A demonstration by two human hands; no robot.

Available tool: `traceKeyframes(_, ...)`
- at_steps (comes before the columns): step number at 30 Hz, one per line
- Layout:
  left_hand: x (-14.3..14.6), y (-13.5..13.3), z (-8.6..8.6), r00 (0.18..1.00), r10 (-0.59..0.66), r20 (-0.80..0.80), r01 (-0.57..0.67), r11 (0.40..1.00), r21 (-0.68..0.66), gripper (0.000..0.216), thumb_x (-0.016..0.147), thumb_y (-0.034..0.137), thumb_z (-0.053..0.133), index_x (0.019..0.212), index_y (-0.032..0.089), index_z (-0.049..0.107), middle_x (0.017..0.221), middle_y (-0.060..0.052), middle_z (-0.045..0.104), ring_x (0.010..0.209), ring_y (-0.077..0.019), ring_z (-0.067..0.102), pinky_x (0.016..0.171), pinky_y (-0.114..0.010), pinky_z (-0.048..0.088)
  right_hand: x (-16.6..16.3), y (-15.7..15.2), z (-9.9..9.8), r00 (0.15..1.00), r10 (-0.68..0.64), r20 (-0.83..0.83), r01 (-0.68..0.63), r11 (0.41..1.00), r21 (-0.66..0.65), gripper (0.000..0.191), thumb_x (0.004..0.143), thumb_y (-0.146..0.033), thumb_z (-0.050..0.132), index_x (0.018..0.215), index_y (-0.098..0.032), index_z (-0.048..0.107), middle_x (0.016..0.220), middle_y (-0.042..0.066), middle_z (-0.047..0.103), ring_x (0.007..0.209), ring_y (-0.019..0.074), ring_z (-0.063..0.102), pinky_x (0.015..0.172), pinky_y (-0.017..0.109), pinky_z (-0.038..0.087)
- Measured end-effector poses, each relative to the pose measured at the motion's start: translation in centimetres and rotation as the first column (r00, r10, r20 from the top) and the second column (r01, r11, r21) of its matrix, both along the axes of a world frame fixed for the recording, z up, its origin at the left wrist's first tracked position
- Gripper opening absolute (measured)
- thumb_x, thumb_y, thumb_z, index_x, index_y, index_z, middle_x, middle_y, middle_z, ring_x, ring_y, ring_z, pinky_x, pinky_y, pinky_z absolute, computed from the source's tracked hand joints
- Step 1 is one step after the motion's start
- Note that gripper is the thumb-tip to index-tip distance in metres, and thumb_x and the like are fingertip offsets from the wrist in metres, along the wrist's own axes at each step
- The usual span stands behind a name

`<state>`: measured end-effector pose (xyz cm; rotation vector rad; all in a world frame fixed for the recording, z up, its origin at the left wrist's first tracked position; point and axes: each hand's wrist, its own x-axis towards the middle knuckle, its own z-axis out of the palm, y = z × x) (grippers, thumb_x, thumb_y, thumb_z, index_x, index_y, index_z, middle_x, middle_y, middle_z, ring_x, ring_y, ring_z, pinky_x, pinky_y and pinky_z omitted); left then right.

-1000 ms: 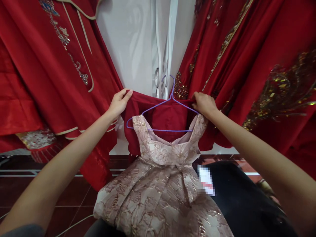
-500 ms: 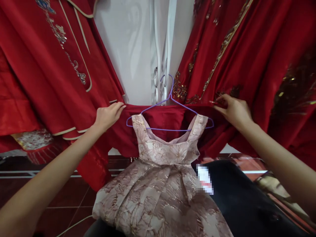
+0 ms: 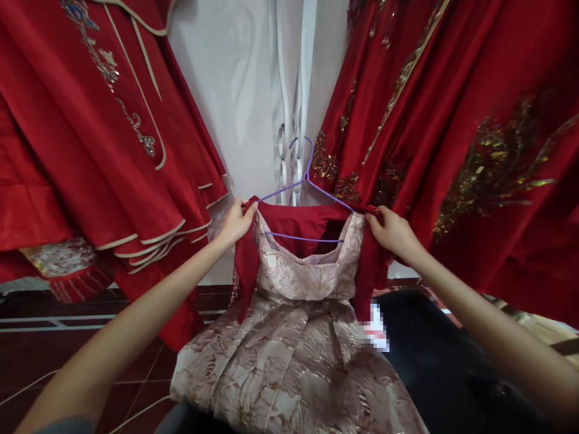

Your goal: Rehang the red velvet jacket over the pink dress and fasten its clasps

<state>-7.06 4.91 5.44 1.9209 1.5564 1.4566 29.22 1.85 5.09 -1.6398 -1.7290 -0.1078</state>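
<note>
A pink-and-gold brocade dress (image 3: 307, 283) hangs from a purple hanger (image 3: 329, 195), its skirt spread low in front of me. Behind its neckline stretches a dark red cloth (image 3: 294, 215), and its ends drape forward past both straps. At the left strap, my left hand (image 3: 239, 222) pinches the cloth's top edge. The right end of that edge is gripped by my right hand (image 3: 393, 234), beside the other strap. Cloth covers the hanger's two ends. A white tag (image 3: 377, 328), blurred out, shows by the skirt's right side.
Red embroidered garments hang at left (image 3: 149, 199) and right (image 3: 488, 181), close to my arms. White carved cabinet doors (image 3: 226, 90) stand behind the hanger. A black surface (image 3: 434, 349) lies right of the skirt. Thin cords (image 3: 140, 415) cross the dark tiled floor (image 3: 131, 386).
Both hands have moved inward, from wide apart to close beside the dress straps. The red cloth, stretched straight across behind the hanger before, now folds forward over the hanger's ends.
</note>
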Motion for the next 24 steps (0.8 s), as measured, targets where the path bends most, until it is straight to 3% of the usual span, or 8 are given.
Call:
traceKeyframes(2, 2.2, -0.4, 0.3, 0.994, -0.072, 0.077, 0.07, 0.997, 0.029, 0.022, 0.087, 0.042, 0.051, 0.08, 0.022, 0.045, 0.072, 0.002, 0.053, 0.068, -0.0145, 0.052, 0.067, -0.027, 0.041, -2.5, -0.2, -1.3, 0.993, 0.037, -0.113, -0.037, 0.999, 0.005, 0.016, 0.087, -0.042, 0.044, 0.085, -0.026, 0.047, 0.078, 0.01, 0.067, 0.073, 0.0322, 0.065, 0.064, 0.038, 0.043)
traceKeyframes(4, 4.6, -1.6, 0.4, 0.975, -0.211, 0.074, 0.207, 0.977, 0.053, 0.023, 0.087, 0.042, 0.053, 0.08, 0.021, 0.046, 0.073, 0.002, 0.052, 0.07, -0.014, 0.052, 0.07, -0.026, 0.042, -5.8, -1.1, -2.7, 0.962, 0.184, -0.202, -0.187, 0.982, 0.006, 0.016, 0.087, -0.043, 0.044, 0.085, -0.027, 0.045, 0.085, 0.01, 0.068, 0.079, 0.0307, 0.066, 0.067, 0.038, 0.045)
traceKeyframes(8, 7.9, -3.9, -0.6, 0.899, -0.438, 0.003, 0.438, 0.899, 0.018, 0.025, 0.087, 0.045, 0.054, 0.084, 0.022, 0.046, 0.074, 0.003, 0.054, 0.069, -0.0131, 0.054, 0.068, -0.026, 0.043, -11.9, -4.0, -4.8, 0.826, 0.483, -0.291, -0.526, 0.845, -0.091, 0.019, 0.09, -0.047, 0.04, 0.084, -0.029, 0.04, 0.074, 0.004, 0.063, 0.068, 0.026, 0.063, 0.062, 0.036, 0.046)
traceKeyframes(11, 7.7, -4.6, -1.6, 0.922, -0.386, -0.032, 0.385, 0.923, -0.016, 0.021, 0.086, 0.041, 0.056, 0.089, 0.022, 0.05, 0.077, 0.002, 0.058, 0.071, -0.0134, 0.058, 0.07, -0.026, 0.045, -13.4, -5.3, -5.0, 0.814, 0.496, -0.303, -0.539, 0.839, -0.072, 0.023, 0.09, -0.047, 0.042, 0.078, -0.028, 0.038, 0.064, 0.0, 0.055, 0.06, 0.0224, 0.059, 0.058, 0.034, 0.046)
traceKeyframes(14, 6.7, -5.1, -2.6, 0.946, -0.318, -0.067, 0.319, 0.948, 0.008, 0.021, 0.083, 0.029, 0.061, 0.101, 0.021, 0.056, 0.089, -0.001, 0.064, 0.082, -0.0148, 0.062, 0.077, -0.027, 0.048, -12.8, -5.3, -5.1, 0.817, 0.476, -0.326, -0.473, 0.876, 0.094, 0.021, 0.085, -0.039, 0.053, 0.077, -0.025, 0.041, 0.079, 0.002, 0.054, 0.072, 0.0197, 0.059, 0.064, 0.033, 0.05)
traceKeyframes(17, 6.5, -5.9, -3.4, 0.948, -0.296, -0.12, 0.305, 0.95, 0.065, 0.031, 0.083, 0.021, 0.059, 0.114, 0.022, 0.06, 0.098, -0.004, 0.065, 0.089, -0.0155, 0.062, 0.082, -0.028, 0.05, -12.3, -4.5, -5.9, 0.646, 0.529, -0.55, -0.48, 0.842, 0.247, 0.025, 0.078, -0.028, 0.062, 0.093, -0.024, 0.043, 0.104, 0.005, 0.052, 0.089, 0.0173, 0.061, 0.072, 0.03, 0.054)
traceKeyframes(20, 7.2, -6.3, -4.1, 0.957, -0.277, -0.082, 0.286, 0.951, 0.119, 0.032, 0.084, 0.019, 0.059, 0.115, 0.023, 0.063, 0.099, -0.005, 0.064, 0.087, -0.0146, 0.063, 0.082, -0.028, 0.052, -12.3, -4.0, -6.8, 0.442, 0.564, -0.697, -0.544, 0.787, 0.292, 0.046, 0.075, -0.021, 0.064, 0.112, -0.027, 0.039, 0.113, 0.003, 0.051, 0.083, 0.0124, 0.063, 0.074, 0.028, 0.055)
traceKeyframes(24, 8.1, -6.0, -4.5, 0.941, -0.327, 0.092, 0.316, 0.941, 0.118, 0.028, 0.078, 0.011, 0.062, 0.105, 0.02, 0.061, 0.096, -0.004, 0.067, 0.087, -0.0131, 0.065, 0.08, -0.026, 0.053, -12.5, -4.2, -6.8, 0.364, 0.612, -0.702, -0.606, 0.728, 0.321, 0.043, 0.08, -0.023, 0.063, 0.119, -0.027, 0.045, 0.121, 0.006, 0.052, 0.095, 0.0139, 0.062, 0.08, 0.028, 0.055)
